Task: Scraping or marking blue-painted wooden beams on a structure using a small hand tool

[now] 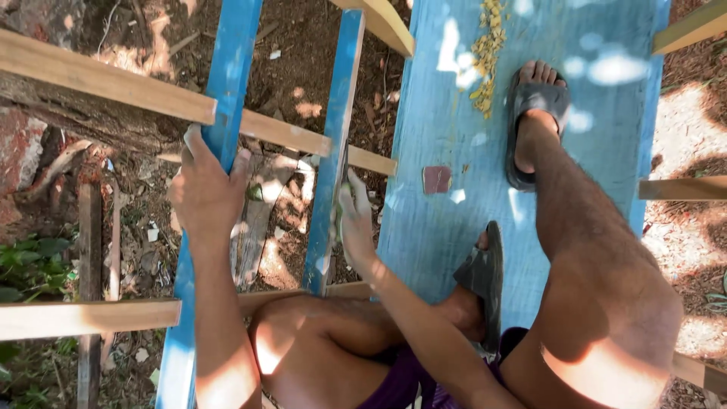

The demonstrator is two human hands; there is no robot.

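My left hand grips a blue painted wooden slat that runs up the frame on the left. My right hand is closed around a thin dark tool, pressed against the edge of a second blue slat; what kind of tool it is cannot be made out. Bare wooden crossbars pass under both slats. I squat on a wide blue board, with my right foot in a dark sandal on it.
A small reddish-brown square piece lies on the blue board near my right hand. Yellowish shavings are scattered higher up the board. Below the frame is dirt ground with scrap wood and green leaves.
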